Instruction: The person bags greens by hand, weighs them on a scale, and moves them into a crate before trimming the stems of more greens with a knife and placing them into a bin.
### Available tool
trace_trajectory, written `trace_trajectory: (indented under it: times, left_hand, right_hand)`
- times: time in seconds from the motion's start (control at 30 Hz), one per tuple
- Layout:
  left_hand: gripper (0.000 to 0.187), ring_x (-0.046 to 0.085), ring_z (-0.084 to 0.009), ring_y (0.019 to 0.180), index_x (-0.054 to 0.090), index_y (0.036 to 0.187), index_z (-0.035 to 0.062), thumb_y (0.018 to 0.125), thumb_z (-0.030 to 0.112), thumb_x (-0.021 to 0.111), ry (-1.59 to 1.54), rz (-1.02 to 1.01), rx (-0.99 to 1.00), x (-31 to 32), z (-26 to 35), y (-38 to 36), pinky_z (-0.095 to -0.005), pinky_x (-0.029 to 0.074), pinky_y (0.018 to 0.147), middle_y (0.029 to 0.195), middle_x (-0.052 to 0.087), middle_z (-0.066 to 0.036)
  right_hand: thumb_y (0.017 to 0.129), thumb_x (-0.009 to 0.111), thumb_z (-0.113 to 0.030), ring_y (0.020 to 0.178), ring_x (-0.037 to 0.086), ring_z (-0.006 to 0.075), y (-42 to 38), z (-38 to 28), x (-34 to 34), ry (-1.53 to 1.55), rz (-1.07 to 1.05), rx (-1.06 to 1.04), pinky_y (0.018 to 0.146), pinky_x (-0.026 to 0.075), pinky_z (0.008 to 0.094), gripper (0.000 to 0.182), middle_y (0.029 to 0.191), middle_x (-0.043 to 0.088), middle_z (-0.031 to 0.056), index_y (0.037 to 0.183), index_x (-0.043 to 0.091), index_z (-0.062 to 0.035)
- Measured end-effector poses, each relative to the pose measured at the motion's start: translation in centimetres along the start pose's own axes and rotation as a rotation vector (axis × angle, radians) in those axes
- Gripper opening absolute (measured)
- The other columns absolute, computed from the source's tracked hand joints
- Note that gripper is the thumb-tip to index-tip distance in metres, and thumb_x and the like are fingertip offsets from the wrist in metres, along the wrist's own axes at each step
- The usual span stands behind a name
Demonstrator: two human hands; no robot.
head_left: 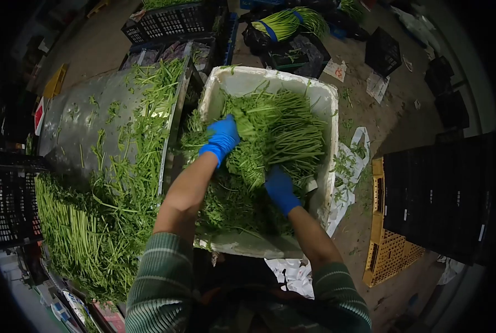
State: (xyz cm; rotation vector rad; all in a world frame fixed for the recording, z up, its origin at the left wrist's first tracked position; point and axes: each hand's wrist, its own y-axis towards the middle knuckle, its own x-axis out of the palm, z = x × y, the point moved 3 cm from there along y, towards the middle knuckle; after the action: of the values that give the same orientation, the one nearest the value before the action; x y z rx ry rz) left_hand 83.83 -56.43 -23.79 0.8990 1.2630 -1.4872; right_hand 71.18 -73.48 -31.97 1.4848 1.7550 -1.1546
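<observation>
A large white foam box (pixel 334 119) with a worn rim stands in front of me, filled with leafy green stalks (pixel 298 133). Their cut ends point to the right, and feathery leaves lie to the left. My left hand (pixel 223 136), in a blue glove, grips the greens on their leafy side, fingertips partly buried. Lower down, at the stem side, my right hand (pixel 281 190), also gloved in blue, is closed on the greens, its fingers mostly hidden beneath them.
To the left, a metal table (pixel 76 119) carries loose greens and a dense row of stalks (pixel 76 222). Black crates (pixel 167 23) stand behind. At the right are a yellow pallet (pixel 395 250) and stacked dark boxes (pixel 437 194). Bundled green stalks (pixel 284 25) lie at the back.
</observation>
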Motion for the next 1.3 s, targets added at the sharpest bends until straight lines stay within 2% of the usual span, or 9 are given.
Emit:
trace_trajectory:
  times: [0.27, 0.33, 0.37, 0.43, 0.63, 0.73, 1.0, 1.1, 1.3]
  left_hand:
    - [0.033, 0.057, -0.0185, 0.09, 0.06, 0.095, -0.0014, 0.069, 0.018, 0.067, -1.616, -0.27, 0.36, -11.2, -10.3, -9.9, -0.0306, 0.042, 0.085, 0.094, 0.062, -0.011]
    - [0.032, 0.058, -0.0187, 0.089, 0.062, 0.092, -0.0031, 0.072, 0.022, 0.066, -1.377, -0.07, 0.113, -14.7, -8.8, -13.1, -0.0308, 0.041, 0.085, 0.094, 0.062, -0.012]
    - [0.032, 0.058, -0.0182, 0.088, 0.062, 0.091, -0.0031, 0.072, 0.022, 0.066, -1.365, -0.059, 0.13, -15.4, -8.7, -14.0, -0.0304, 0.042, 0.084, 0.094, 0.063, -0.011]
    - [0.029, 0.06, -0.0158, 0.085, 0.063, 0.092, -0.0021, 0.071, 0.018, 0.067, -1.252, -0.017, 0.183, -16.5, -8.0, -14.9, -0.0288, 0.044, 0.081, 0.094, 0.063, -0.01]
    - [0.042, 0.059, -0.0167, 0.087, 0.052, 0.106, -0.0016, 0.069, 0.007, 0.068, -1.63, -0.048, 0.44, -18.9, -4.3, -17.6, -0.027, 0.046, 0.079, 0.1, 0.059, -0.009]
    - [0.04, 0.058, -0.0162, 0.085, 0.051, 0.108, -0.0007, 0.07, 0.001, 0.064, -1.524, 0.137, 0.406, -18.5, -3.3, -18.5, -0.0284, 0.048, 0.076, 0.095, 0.061, -0.009]
    - [0.027, 0.058, -0.0151, 0.084, 0.059, 0.096, -0.0013, 0.073, 0.012, 0.064, -1.83, 0.206, 0.33, -17.3, -2.1, -21.6, -0.0283, 0.045, 0.079, 0.091, 0.061, -0.009]
    - [0.058, 0.055, -0.018, 0.095, 0.041, 0.119, 0.0004, 0.069, 0.008, 0.068, -1.656, -0.18, 0.448, -18.2, -2.5, -23.3, -0.029, 0.043, 0.083, 0.108, 0.054, -0.011]
    - [0.045, 0.06, -0.0163, 0.081, 0.055, 0.105, -0.0028, 0.068, 0.018, 0.071, -0.889, -0.103, 0.129, -10.0, -13.4, -23.5, -0.0267, 0.045, 0.073, 0.089, 0.062, -0.013]
  right_hand:
    - [0.08, 0.053, -0.032, 0.077, 0.059, 0.0315, 1.3, -1.4, -3.3, -0.101, -0.298, -0.171, 0.067, 0.046, 0.0405, 0.03, 0.085, 0.06, 0.0182, 0.084, 0.061, -0.0033]
    - [0.08, 0.053, -0.032, 0.081, 0.059, 0.03, -0.9, -4.6, -10.4, 0.081, -0.379, -0.173, 0.07, 0.047, 0.0378, 0.031, 0.087, 0.06, 0.0187, 0.089, 0.062, -0.003]
    - [0.082, 0.053, -0.029, 0.09, 0.058, 0.0276, -3.1, -12.2, -18.3, 0.093, -0.055, -0.281, 0.078, 0.045, 0.0346, 0.034, 0.093, 0.06, 0.0187, 0.099, 0.059, -0.0004]
    - [0.077, 0.062, -0.031, 0.096, 0.056, 0.0243, -2.9, -14.6, -20.2, 1.052, 0.013, -0.467, 0.082, 0.043, 0.0325, 0.045, 0.105, 0.056, 0.0176, 0.11, 0.053, -0.0015]
    - [0.073, 0.068, -0.027, 0.108, 0.044, 0.022, -3.4, -21.7, -18.5, 0.749, 0.087, -0.824, 0.09, 0.037, 0.0319, 0.078, 0.125, 0.04, 0.0151, 0.131, 0.023, -0.0008]
    - [0.061, 0.077, -0.022, 0.109, 0.043, 0.0213, -6.7, -24.3, -18.2, 1.277, -0.127, -0.879, 0.091, 0.037, 0.0319, 0.083, 0.116, 0.046, 0.0132, 0.126, 0.03, 0.0005]
    - [0.062, 0.076, -0.016, 0.096, 0.049, 0.0172, -7.1, -22.8, -14.9, 0.924, -0.065, -0.926, 0.086, 0.038, 0.0321, 0.061, 0.105, 0.052, 0.009, 0.113, 0.044, -0.0011]
    - [0.065, 0.073, -0.015, 0.097, 0.048, 0.0195, -6.8, -20.1, -15.7, 0.965, -0.519, -0.512, 0.085, 0.04, 0.0322, 0.062, 0.111, 0.049, 0.0087, 0.117, 0.042, -0.0023]
    - [0.077, 0.054, -0.017, 0.098, 0.053, 0.0284, 1.5, -6.3, -13.6, 0.256, -0.215, -0.799, 0.083, 0.042, 0.037, 0.039, 0.115, 0.051, 0.0155, 0.113, 0.049, -0.0029]
